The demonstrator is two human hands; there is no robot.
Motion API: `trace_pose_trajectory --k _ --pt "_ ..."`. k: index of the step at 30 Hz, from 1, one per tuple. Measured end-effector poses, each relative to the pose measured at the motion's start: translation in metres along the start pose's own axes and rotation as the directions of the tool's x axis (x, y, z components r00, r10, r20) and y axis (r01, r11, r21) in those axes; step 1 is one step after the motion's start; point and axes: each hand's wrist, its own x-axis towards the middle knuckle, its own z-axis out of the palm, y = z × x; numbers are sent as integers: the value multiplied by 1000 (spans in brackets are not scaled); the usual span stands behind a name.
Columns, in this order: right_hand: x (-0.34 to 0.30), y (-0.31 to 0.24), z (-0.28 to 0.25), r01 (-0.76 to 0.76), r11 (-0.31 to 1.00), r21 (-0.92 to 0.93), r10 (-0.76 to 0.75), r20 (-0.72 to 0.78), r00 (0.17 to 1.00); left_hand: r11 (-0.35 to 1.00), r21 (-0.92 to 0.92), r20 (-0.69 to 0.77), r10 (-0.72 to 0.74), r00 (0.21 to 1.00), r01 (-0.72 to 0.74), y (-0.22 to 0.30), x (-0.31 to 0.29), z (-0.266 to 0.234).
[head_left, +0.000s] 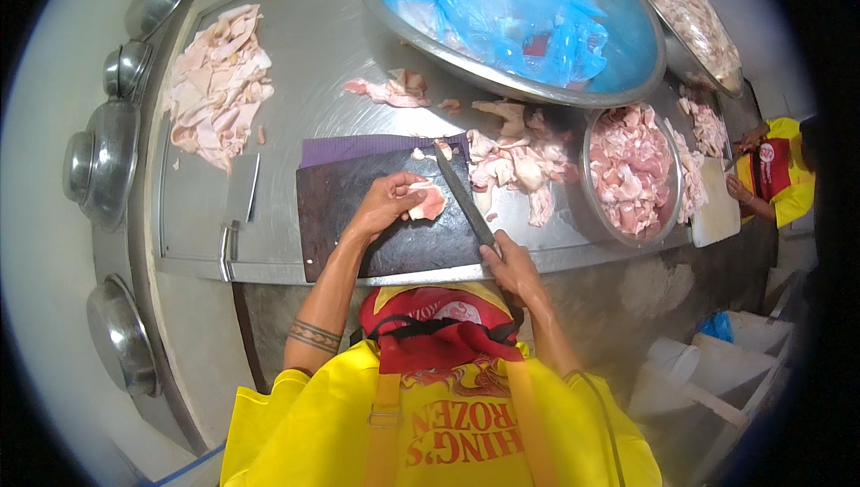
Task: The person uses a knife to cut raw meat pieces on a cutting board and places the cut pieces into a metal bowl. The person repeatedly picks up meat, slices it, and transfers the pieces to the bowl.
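On the dark cutting board (358,227) my left hand (387,204) pinches a small pink piece of meat (432,204) with pale skin or fat along its edge. My right hand (512,265) grips the handle of a long knife (461,189). The blade slants up and left across the board's right side, just right of the meat and apart from it. Small pale scraps (421,154) lie near the knife tip. Beside the board's right edge is a heap of skin-on meat pieces (524,160). A folded purple cloth (358,148) shows along the board's far edge.
Left on the steel table (305,48) lie pale flat skins (219,84) and a cleaver (242,187). A big basin (640,75) with blue plastic bags stands far; a bowl of cut meat (632,173) stands right. Another person (775,169) cuts at a white board (717,205).
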Motion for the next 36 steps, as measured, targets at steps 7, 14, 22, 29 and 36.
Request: trace_pose_trajectory --k 7,14,22,29,36 --pt "-14 11 1 1 979 204 12 -63 998 894 -385 -273 125 954 -227 19 48 -15" --pt "-32 57 -2 52 879 473 66 -229 971 791 558 10 296 955 -251 15 103 49" --pt "-59 101 -29 62 740 670 226 -335 915 -10 884 425 436 794 -467 -5 149 191" --pt "-66 123 -43 -6 728 686 214 -219 952 982 164 228 -133 964 96 60 163 161" --pt "-49 127 -45 -40 732 680 223 -183 958 925 -356 408 25 913 134 77 122 129"
